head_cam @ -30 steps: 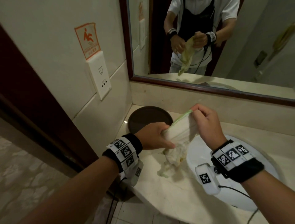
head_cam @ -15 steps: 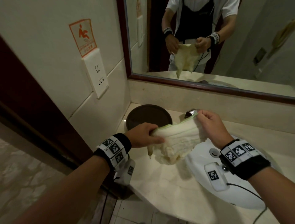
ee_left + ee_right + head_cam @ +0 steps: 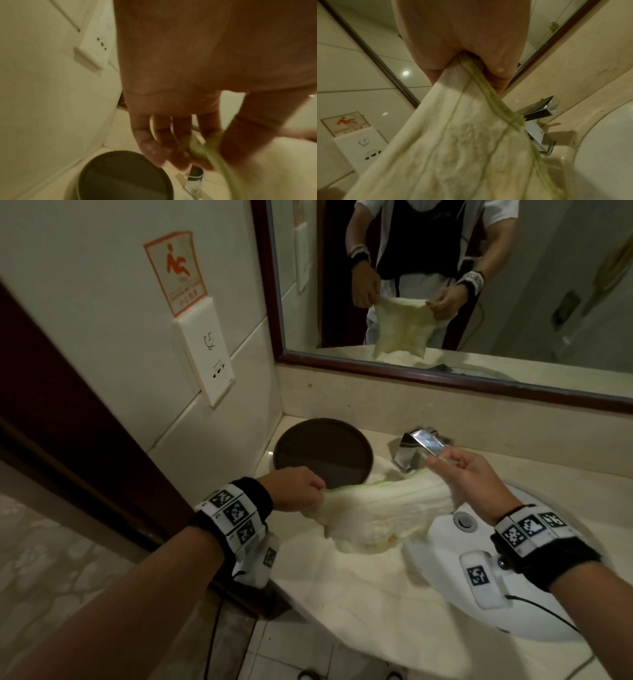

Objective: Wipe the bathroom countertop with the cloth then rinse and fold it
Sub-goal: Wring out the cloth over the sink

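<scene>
A pale cloth (image 3: 380,513) with a green hem hangs spread between both hands above the beige countertop (image 3: 359,594). My left hand (image 3: 301,494) pinches its left corner in front of the dark round tray. My right hand (image 3: 459,474) pinches the right corner just in front of the chrome tap (image 3: 416,448). In the right wrist view the cloth (image 3: 453,148) fans down from the pinching fingers (image 3: 498,73), its green hem plain. The left wrist view is blurred; the fingers (image 3: 163,148) curl beside a green edge of the cloth (image 3: 216,159).
A dark round tray (image 3: 322,453) sits in the counter's back left corner. The white basin (image 3: 445,546) lies under my right wrist. A mirror (image 3: 479,285) covers the back wall. A socket plate (image 3: 205,354) and a warning sticker hang on the left wall.
The hands have drawn apart, stretching the bunched cloth out wide. The right hand moved right toward the tap, and the cloth's lower part lifted off the counter.
</scene>
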A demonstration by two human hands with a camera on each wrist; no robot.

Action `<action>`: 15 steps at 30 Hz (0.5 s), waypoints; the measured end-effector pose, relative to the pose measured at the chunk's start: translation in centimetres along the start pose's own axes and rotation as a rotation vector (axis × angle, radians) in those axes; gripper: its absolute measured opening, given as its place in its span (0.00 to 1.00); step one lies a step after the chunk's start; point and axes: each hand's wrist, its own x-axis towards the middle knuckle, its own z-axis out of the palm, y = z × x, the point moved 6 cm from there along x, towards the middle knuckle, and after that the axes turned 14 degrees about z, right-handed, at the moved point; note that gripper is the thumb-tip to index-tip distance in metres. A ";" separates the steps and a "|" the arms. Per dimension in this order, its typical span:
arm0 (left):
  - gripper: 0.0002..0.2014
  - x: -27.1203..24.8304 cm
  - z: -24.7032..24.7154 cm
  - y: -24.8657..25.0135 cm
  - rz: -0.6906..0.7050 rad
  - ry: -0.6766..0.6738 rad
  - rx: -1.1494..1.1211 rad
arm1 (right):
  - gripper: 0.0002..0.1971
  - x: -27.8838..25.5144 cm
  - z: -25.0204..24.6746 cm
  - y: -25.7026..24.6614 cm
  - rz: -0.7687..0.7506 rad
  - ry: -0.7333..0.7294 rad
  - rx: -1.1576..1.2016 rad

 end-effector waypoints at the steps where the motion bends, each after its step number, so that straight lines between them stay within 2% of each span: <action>1: 0.11 0.3 -0.4 -0.1 -0.007 0.088 -0.003 | 0.09 0.3 0.2 0.4 0.001 0.005 -0.029; 3: 0.16 0.7 -1.4 -0.6 -0.043 0.257 -0.017 | 0.10 0.9 0.8 1.0 -0.009 0.033 -0.104; 6: 0.11 0.6 -2.7 -1.2 -0.088 0.359 -0.002 | 0.12 1.8 0.5 1.0 -0.024 0.119 -0.132; 9: 0.10 -0.3 -4.9 0.0 -0.016 0.528 0.024 | 0.15 2.2 -0.7 -0.5 -0.060 0.191 -0.077; 11: 0.11 -1.1 -6.0 1.1 0.046 0.638 0.033 | 0.14 2.2 -1.1 -1.5 -0.086 0.180 -0.036; 13: 0.10 -1.6 -5.9 1.4 0.075 0.680 0.007 | 0.11 2.0 -0.9 -1.6 -0.082 0.146 -0.023; 15: 0.11 -1.9 -4.3 1.0 0.081 0.642 -0.037 | 0.12 1.6 -0.4 -0.4 -0.053 0.107 -0.007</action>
